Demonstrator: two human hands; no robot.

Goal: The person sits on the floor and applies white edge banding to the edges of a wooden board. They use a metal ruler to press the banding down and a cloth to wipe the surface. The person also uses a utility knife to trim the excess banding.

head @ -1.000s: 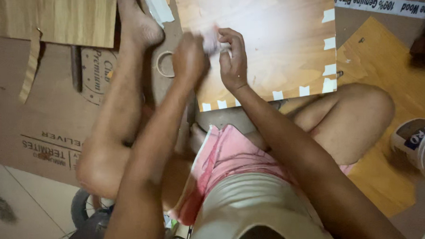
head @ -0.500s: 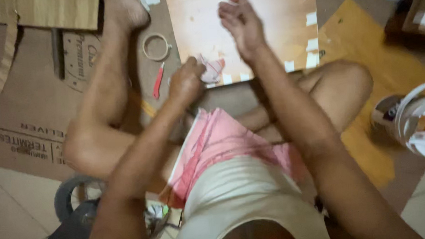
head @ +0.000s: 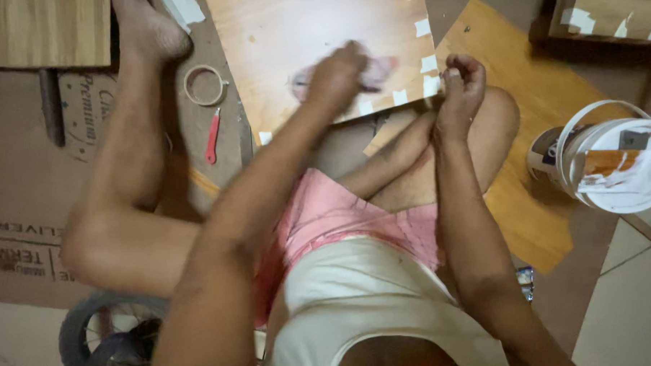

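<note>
Flattened cardboard [head: 23,208] covers the floor, a tape roll [head: 205,85] and red cutter [head: 213,136] lying on it. The left hand [head: 336,76] presses a pinkish cloth [head: 376,69] (blurred) onto the taped wooden board [head: 298,32]; the right hand [head: 461,88] hangs clenched, empty, near a white bucket [head: 613,158].

Tape roll [head: 204,85]: lay on the flattened cardboard [head: 23,186] near my foot.
Red cutter [head: 212,136]: just below that roll.
White bucket [head: 613,167]: stood at my right, paint-smeared lid on.
Wheel [head: 103,335]: behind my left knee.
</note>
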